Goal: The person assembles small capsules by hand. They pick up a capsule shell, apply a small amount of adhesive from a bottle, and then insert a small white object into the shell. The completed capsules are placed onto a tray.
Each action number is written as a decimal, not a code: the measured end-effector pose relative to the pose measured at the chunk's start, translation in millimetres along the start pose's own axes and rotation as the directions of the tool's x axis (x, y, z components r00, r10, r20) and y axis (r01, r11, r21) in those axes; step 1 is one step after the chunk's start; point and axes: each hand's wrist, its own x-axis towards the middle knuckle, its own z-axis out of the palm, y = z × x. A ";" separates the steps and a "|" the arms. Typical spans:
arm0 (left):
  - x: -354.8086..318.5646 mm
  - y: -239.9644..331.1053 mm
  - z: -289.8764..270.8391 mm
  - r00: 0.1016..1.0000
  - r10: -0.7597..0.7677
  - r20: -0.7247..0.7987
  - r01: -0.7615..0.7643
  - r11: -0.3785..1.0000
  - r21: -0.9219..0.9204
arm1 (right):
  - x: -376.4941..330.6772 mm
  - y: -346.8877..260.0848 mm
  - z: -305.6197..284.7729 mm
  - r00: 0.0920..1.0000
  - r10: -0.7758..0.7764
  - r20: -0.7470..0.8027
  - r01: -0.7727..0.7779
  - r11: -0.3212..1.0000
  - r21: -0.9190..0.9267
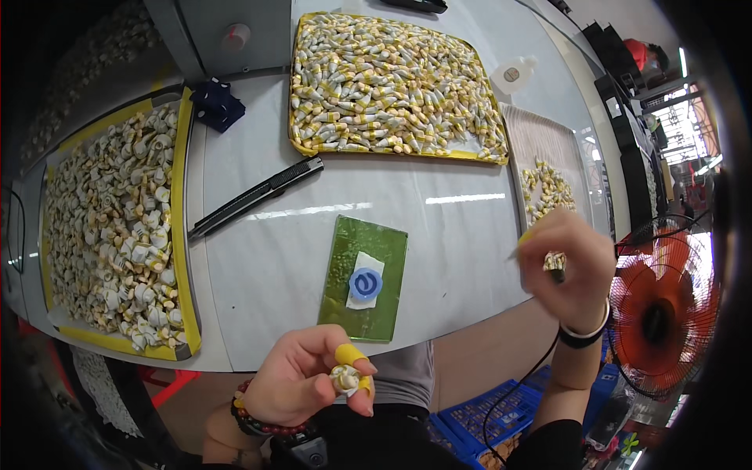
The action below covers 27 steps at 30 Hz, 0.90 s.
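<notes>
Near the front edge of the table, my left hand [301, 384] pinches a small, knobbly white piece [345, 380] with yellowish parts between thumb and fingers; yellow tape wraps its fingertips. To the right, my right hand [573, 266] is raised with curled fingers around a small white-and-yellow piece [554, 260] with a dark end; its exact kind is unclear. Between the hands lies a green rectangular plate [391, 291]. On it a white square pad [361, 302] carries a round blue disc [366, 283]. Neither hand touches the plate.
A yellow-edged tray [291, 117] of slim white-and-yellow pieces stands at the back. Another tray [186, 235] at left holds bulkier white pieces. A black utility knife [258, 196] lies between them. A ridged tray [540, 141], a white bottle [514, 75] and an orange fan [656, 313] are at right.
</notes>
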 end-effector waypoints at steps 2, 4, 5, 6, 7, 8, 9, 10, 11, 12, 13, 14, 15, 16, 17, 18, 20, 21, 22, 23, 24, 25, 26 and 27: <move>-3.2 1.4 -2.8 1.000 0.029 0.007 -0.029 1.000 -0.003 | 12.3 -17.8 16.9 0.989 -0.104 0.106 0.097 0.993 0.071; -3.8 1.7 -5.2 0.999 0.044 0.026 -0.044 0.999 -0.004 | 17.4 -20.8 31.3 0.958 -0.229 0.171 0.210 0.970 0.125; -5.7 2.1 -5.2 0.999 0.050 0.016 -0.050 0.999 -0.004 | 19.2 -19.9 38.0 0.947 -0.258 0.193 0.245 0.966 0.089; -7.6 2.7 -5.2 0.998 0.055 0.008 -0.055 0.998 -0.004 | 20.7 -19.2 44.0 0.934 -0.284 0.216 0.279 0.959 0.054; -10.6 3.4 -5.0 0.998 0.064 -0.004 -0.064 0.998 -0.004 | 22.5 -18.8 49.5 0.919 -0.313 0.241 0.317 0.948 0.023; -13.6 3.8 -5.1 0.996 0.086 -0.027 -0.085 0.996 0.026 | 23.8 -18.4 53.7 0.900 -0.345 0.268 0.363 0.931 -0.021; -16.4 3.5 -6.0 0.993 0.108 -0.049 -0.105 0.993 0.056 | 25.9 -19.3 56.6 0.882 -0.373 0.287 0.403 0.914 -0.051; -18.9 3.2 -6.9 0.989 0.130 -0.070 -0.124 0.989 0.087 | 27.8 -20.2 59.2 0.864 -0.398 0.307 0.441 0.894 -0.081; -21.0 2.8 -9.1 0.987 0.157 -0.041 -0.154 0.985 0.075 | 29.4 -21.3 61.7 0.846 -0.422 0.327 0.478 0.872 -0.111; -22.5 1.9 -12.7 0.983 0.183 -0.009 -0.182 0.981 0.059 | 30.7 -23.8 63.1 0.837 -0.424 0.345 0.491 0.862 -0.131; -23.4 1.4 -15.2 0.978 0.209 0.023 -0.210 0.977 0.043 | 32.3 -27.2 63.6 0.829 -0.426 0.363 0.503 0.851 -0.150; -23.9 1.4 -15.8 0.977 0.213 0.021 -0.214 0.976 0.043 | 33.4 -29.7 63.7 0.820 -0.426 0.381 0.515 0.840 -0.170; -24.9 2.3 -14.8 0.976 0.218 0.019 -0.219 0.975 0.045 | 34.8 -31.7 62.7 0.817 -0.420 0.395 0.513 0.843 -0.165; -25.7 3.1 -14.3 0.975 0.223 0.016 -0.224 0.974 0.047 | 36.0 -33.2 61.7 0.813 -0.414 0.409 0.510 0.845 -0.159; -25.8 3.7 -14.8 0.973 0.228 0.019 -0.229 0.972 0.050 | 36.8 -33.8 61.3 0.809 -0.408 0.422 0.508 0.848 -0.153; -25.4 4.6 -15.5 0.972 0.232 0.026 -0.233 0.971 0.053 | 36.3 -33.6 61.4 0.817 -0.405 0.409 0.491 0.862 -0.126; -26.2 5.2 -16.7 0.971 0.237 0.025 -0.238 0.970 0.050 | 34.3 -32.1 62.4 0.832 -0.400 0.383 0.458 0.887 -0.068; -25.7 4.9 -18.0 0.972 0.234 0.021 -0.235 0.971 0.042 | 33.3 -31.3 61.4 0.840 -0.385 0.383 0.434 0.900 -0.046; -25.2 4.7 -18.9 0.973 0.232 0.017 -0.232 0.972 0.035 | 32.4 -30.4 60.4 0.847 -0.370 0.382 0.409 0.912 -0.024; -24.6 4.8 -19.3 0.972 0.233 0.018 -0.234 0.972 0.031 | 32.0 -29.9 59.9 0.854 -0.355 0.381 0.384 0.923 -0.001; -24.4 5.1 -19.4 0.972 0.236 0.016 -0.236 0.971 0.027 | 32.6 -30.2 59.6 0.860 -0.340 0.381 0.364 0.932 0.010; -24.3 5.3 -19.4 0.971 0.239 0.015 -0.239 0.971 0.024 | 33.5 -30.9 58.9 0.866 -0.324 0.381 0.342 0.939 0.022; -24.2 5.5 -19.4 0.971 0.239 0.014 -0.240 0.971 0.019 | 34.0 -31.1 58.6 0.871 -0.308 0.382 0.321 0.947 0.032; -24.4 5.9 -19.0 0.971 0.241 0.012 -0.241 0.970 0.016 | 33.3 -29.9 59.1 0.877 -0.307 0.369 0.316 0.948 0.038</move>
